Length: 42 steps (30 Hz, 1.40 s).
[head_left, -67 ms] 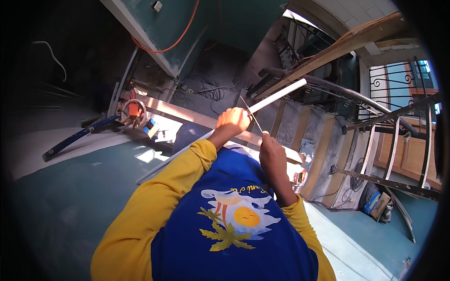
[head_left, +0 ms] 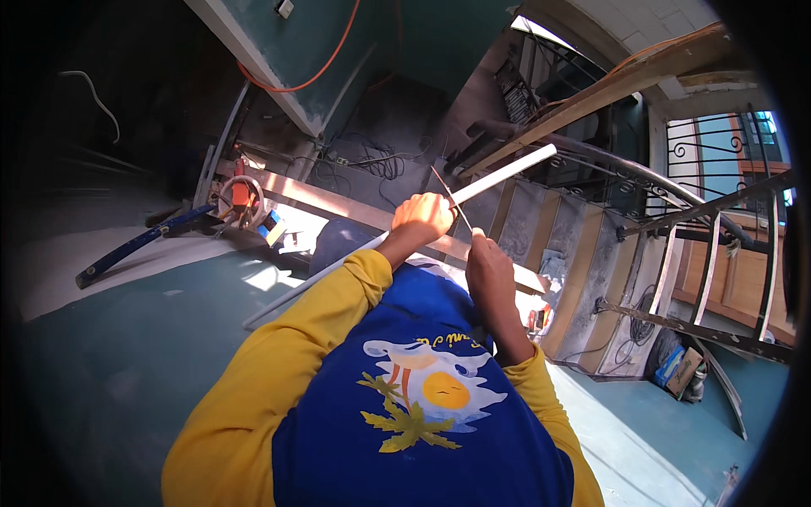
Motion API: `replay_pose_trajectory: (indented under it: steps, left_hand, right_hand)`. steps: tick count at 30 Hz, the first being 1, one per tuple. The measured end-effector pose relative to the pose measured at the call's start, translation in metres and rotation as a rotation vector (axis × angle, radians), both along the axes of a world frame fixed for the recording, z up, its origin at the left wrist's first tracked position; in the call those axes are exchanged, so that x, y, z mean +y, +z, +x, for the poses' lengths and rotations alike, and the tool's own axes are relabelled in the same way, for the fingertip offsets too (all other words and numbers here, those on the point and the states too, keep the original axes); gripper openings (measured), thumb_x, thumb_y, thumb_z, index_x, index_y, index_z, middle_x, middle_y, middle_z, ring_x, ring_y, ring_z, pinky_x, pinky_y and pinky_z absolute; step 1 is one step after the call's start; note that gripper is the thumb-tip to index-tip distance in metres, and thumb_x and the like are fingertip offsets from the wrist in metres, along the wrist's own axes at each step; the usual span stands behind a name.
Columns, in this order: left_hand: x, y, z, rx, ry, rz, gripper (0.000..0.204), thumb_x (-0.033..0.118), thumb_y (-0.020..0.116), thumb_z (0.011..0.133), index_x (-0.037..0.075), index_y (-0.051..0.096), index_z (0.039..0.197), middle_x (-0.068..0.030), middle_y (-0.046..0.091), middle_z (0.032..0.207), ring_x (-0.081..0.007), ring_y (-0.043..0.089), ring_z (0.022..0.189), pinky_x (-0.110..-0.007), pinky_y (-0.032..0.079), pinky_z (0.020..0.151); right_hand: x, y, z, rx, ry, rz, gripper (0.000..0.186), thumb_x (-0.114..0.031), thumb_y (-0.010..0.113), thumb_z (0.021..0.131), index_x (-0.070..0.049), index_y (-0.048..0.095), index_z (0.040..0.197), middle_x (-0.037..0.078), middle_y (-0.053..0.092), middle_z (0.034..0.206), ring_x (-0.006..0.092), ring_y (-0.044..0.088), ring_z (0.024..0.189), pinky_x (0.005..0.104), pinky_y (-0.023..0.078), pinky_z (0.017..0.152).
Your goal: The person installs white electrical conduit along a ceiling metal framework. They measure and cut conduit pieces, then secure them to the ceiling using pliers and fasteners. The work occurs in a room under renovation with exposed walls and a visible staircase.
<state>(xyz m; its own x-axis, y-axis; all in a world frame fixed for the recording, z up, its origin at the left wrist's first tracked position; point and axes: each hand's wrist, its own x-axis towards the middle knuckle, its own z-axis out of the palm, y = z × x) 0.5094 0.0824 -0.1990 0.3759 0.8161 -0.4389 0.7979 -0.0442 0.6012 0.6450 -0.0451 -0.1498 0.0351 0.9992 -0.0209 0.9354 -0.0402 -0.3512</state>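
Observation:
A long white pipe (head_left: 507, 171) runs slantwise across my front, from beside my left sleeve up toward the stairs. My left hand (head_left: 421, 217) is wrapped around it near the middle. In my right hand (head_left: 490, 269) I grip the near end of a thin, narrow saw blade (head_left: 442, 179). The blade crosses the pipe just beyond my left fingers and touches it there. Its handle end is hidden inside my right fist. The pipe's lower end passes behind my left forearm.
Wooden-edged stair steps (head_left: 541, 228) lie ahead right, beside a metal railing (head_left: 701, 211). A wooden plank (head_left: 325, 198) lies beyond my hands. Coiled cables (head_left: 384, 162) rest on the floor. A blue bar (head_left: 139, 249) and tools stand left; a box (head_left: 683, 373) sits right.
My right hand and the saw blade have shifted slightly away from me, so the blade's tip reaches a little farther past the pipe. My left hand keeps its hold.

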Motion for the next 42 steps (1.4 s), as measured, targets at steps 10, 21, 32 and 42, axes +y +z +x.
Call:
replay_pose_trajectory:
  steps: [10, 21, 32, 42]
  left_hand:
    - [0.012, -0.012, -0.002, -0.091, 0.095, 0.042, 0.033, 0.035, 0.061, 0.093, 0.009, 0.077, 0.102, -0.0240, 0.074, 0.099, -0.0452, 0.071, 0.097, -0.054, 0.057, 0.088]
    - [0.014, 0.002, -0.009, -0.092, 0.042, 0.042, 0.035, 0.036, 0.060, 0.095, 0.005, 0.076, 0.098, -0.0230, 0.074, 0.100, -0.0442, 0.072, 0.096, -0.054, 0.057, 0.086]
    - [0.008, -0.019, -0.016, -0.136, 0.077, 0.116, 0.033, 0.036, 0.058, 0.095, 0.007, 0.075, 0.097, -0.0216, 0.075, 0.097, -0.0447, 0.071, 0.095, -0.055, 0.057, 0.086]
    - [-0.002, -0.005, -0.005, -0.119, 0.059, 0.126, 0.034, 0.035, 0.058, 0.096, 0.005, 0.075, 0.097, -0.0221, 0.074, 0.097, -0.0450, 0.070, 0.097, -0.054, 0.056, 0.087]
  right_hand:
    - [0.021, -0.006, -0.002, 0.049, 0.014, 0.038, 0.024, -0.003, 0.053, 0.096, 0.001, 0.058, 0.119, 0.023, 0.065, 0.084, 0.0441, 0.067, 0.077, 0.0545, 0.051, 0.065]
    - [0.028, -0.006, -0.007, 0.038, -0.023, 0.016, 0.022, -0.002, 0.053, 0.095, 0.001, 0.059, 0.116, 0.024, 0.065, 0.084, 0.0434, 0.067, 0.078, 0.0543, 0.051, 0.067]
    - [0.007, 0.009, -0.005, 0.039, -0.041, -0.049, 0.025, -0.003, 0.049, 0.095, 0.002, 0.056, 0.118, 0.024, 0.067, 0.090, 0.0459, 0.069, 0.079, 0.0546, 0.056, 0.068]
    - [0.011, -0.002, -0.004, 0.019, -0.008, 0.000, 0.023, -0.002, 0.050, 0.095, 0.001, 0.056, 0.116, 0.024, 0.066, 0.090, 0.0452, 0.069, 0.080, 0.0552, 0.054, 0.068]
